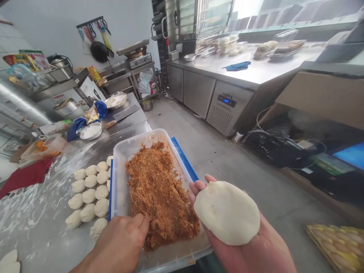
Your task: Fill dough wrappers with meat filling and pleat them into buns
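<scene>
Dough wrapper point(227, 214): probably light, limp, easily torn; support underneath, lift by rim. Right hand point(241, 256) spread beneath it; left hand point(122, 237) curled at the minced filling point(159, 185) (can't tell what's pinched).

We noted reddish-brown filling point(159, 189), a cream dough disc point(227, 214), a whitish tub point(120, 189), solid blue side strips point(184, 159), a dark red cloth point(30, 177), and a grey tabletop point(42, 248) streaked white.

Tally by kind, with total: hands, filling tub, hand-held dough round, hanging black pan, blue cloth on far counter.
Left hand and right hand: 2
Filling tub: 1
Held dough round: 1
Hanging black pan: 1
Blue cloth: 1
Total: 6
</scene>
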The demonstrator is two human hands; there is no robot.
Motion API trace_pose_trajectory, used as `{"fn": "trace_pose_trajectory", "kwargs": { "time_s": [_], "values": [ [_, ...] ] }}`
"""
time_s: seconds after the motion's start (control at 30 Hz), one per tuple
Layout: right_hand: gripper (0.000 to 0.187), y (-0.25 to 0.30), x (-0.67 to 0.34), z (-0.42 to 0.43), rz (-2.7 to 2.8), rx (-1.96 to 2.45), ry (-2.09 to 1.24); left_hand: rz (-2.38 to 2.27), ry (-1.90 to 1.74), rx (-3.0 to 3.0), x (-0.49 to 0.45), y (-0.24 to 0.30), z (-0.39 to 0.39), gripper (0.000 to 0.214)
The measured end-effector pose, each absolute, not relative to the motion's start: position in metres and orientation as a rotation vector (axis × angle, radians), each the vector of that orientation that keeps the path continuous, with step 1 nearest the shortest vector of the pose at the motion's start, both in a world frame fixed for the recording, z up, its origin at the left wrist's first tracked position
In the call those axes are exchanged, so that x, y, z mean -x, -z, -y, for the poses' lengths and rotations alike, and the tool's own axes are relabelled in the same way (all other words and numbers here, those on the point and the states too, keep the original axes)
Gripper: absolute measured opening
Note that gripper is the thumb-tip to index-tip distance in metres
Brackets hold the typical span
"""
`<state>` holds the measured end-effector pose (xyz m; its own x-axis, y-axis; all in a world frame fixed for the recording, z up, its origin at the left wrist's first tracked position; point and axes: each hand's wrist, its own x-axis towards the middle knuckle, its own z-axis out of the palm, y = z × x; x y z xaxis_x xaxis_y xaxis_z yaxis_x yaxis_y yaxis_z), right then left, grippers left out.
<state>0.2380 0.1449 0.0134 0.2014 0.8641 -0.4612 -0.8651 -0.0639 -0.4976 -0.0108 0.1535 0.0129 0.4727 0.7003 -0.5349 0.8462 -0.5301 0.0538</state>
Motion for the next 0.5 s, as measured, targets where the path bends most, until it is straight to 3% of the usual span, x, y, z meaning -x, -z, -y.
{"fn": "trace_pose_trajectory", "kwargs": {
  "time_s": [0.2,0.4,0.5],
  "values": [
    [0.038,-0.007,-0.238,-0.146,0.056,0.779,-1.424,-1.226,0.698,-2.406,0.005,-0.014,-0.151,0.033],
    [0.045,-0.012,-0.236,-0.145,-0.007,0.799,-1.458,-1.166,0.745,-2.403,-0.007,-0.020,-0.163,0.018],
    [0.050,-0.014,-0.236,-0.145,-0.075,0.826,-1.499,-1.193,0.577,-2.295,-0.005,-0.033,-0.174,0.015]
  ]
}}
